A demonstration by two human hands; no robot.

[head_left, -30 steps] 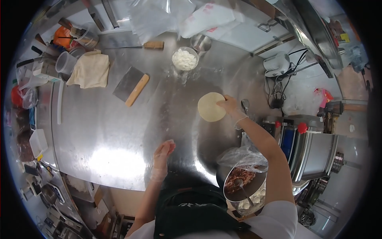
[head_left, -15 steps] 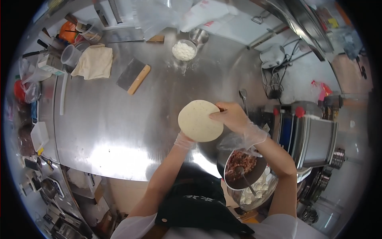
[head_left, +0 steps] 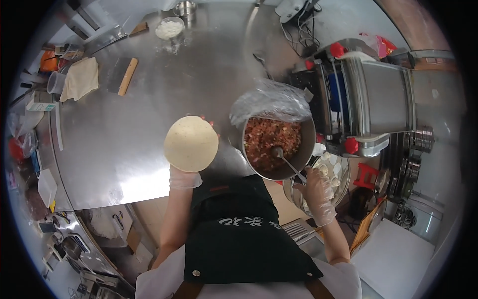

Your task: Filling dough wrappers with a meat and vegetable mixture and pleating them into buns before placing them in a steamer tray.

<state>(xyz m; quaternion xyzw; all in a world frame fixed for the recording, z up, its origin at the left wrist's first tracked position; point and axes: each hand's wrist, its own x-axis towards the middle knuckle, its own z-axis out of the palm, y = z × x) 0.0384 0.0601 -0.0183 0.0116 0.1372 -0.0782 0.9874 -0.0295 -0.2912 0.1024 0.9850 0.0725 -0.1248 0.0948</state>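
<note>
Dough is lying flat across our left hand point(head_left: 184, 174), a round wrapper point(head_left: 191, 143) with the gloved fingers spread beneath it and mostly hidden, held over the steel table point(head_left: 124, 164). Just to its right, near but apart, we are gripping the spoon point(head_left: 286, 162) with our right hand point(head_left: 317, 195), fingers closed around the handle, its bowl sitting in the minced filling point(head_left: 271, 137) inside the metal pot point(head_left: 303, 149). Pot rim and bunched plastic film point(head_left: 271, 102) are standing between spoon and wrapper; a bench scraper point(head_left: 122, 75) and a flour bowl point(head_left: 169, 29) are lying well apart.
</note>
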